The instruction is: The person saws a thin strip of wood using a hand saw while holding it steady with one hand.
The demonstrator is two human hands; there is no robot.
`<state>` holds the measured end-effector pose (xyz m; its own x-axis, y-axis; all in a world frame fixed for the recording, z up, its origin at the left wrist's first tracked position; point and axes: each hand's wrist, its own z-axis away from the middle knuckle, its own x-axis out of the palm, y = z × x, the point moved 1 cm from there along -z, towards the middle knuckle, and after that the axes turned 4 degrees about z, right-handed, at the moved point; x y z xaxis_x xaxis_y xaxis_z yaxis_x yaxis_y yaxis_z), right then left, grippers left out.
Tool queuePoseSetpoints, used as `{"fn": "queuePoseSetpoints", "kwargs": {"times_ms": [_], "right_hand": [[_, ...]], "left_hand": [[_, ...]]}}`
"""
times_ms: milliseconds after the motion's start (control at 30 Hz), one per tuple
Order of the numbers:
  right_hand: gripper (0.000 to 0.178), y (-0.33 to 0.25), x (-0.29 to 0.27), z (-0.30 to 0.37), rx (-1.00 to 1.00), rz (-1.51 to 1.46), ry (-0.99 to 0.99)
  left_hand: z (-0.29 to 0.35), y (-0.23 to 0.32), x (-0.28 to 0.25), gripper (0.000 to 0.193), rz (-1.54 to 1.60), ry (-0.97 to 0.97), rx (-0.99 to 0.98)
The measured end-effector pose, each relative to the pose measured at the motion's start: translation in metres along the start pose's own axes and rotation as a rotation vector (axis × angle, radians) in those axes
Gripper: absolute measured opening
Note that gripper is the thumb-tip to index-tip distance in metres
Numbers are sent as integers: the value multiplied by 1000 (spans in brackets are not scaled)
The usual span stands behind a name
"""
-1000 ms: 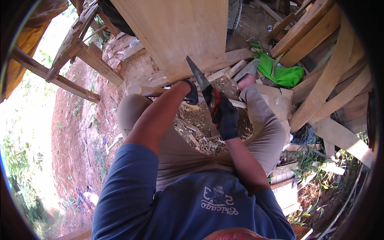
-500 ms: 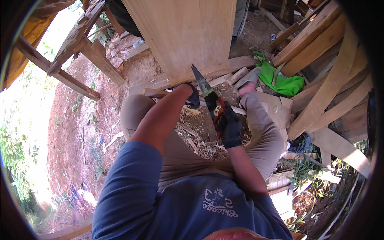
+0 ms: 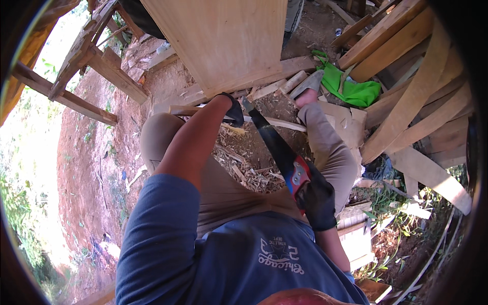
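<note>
A handsaw point(image 3: 274, 140) with a dark blade and a red-and-black handle slants across my lap. My right hand point(image 3: 317, 199), in a black glove, is closed round its handle near my right thigh. The blade points away and left, its tip beside my left hand point(image 3: 234, 113). That hand, gloved in black too, curls over a thin wooden strip point(image 3: 277, 122) lying across between my legs; its fingertips are partly hidden. Just beyond stands a wide, pale wooden board point(image 3: 223, 46), its lower end close to my left hand.
Wood shavings point(image 3: 249, 168) litter the ground between my legs. A bright green cloth point(image 3: 351, 86) lies by my right foot, with stacked planks point(image 3: 396, 46) farther right. At the left stands a rough timber frame point(image 3: 119, 76) on reddish soil. Short wood offcuts point(image 3: 293, 81) lie near the board.
My right hand has drawn the saw back toward me and to the right, and its tip has come down from in front of the board. My left hand stays beside the board's lower end.
</note>
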<state>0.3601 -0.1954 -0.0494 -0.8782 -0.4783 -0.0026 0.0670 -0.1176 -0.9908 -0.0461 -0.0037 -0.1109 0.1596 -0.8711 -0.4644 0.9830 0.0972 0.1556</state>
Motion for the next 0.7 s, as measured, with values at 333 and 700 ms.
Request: {"fn": "queuePoseSetpoints", "kwargs": {"times_ms": [333, 700], "right_hand": [[43, -25, -28, 6, -34, 60, 375], [45, 70, 54, -156, 45, -657, 308]], "left_hand": [[-2, 28, 5, 46, -362, 387, -26], [2, 36, 18, 48, -385, 474, 33]]}}
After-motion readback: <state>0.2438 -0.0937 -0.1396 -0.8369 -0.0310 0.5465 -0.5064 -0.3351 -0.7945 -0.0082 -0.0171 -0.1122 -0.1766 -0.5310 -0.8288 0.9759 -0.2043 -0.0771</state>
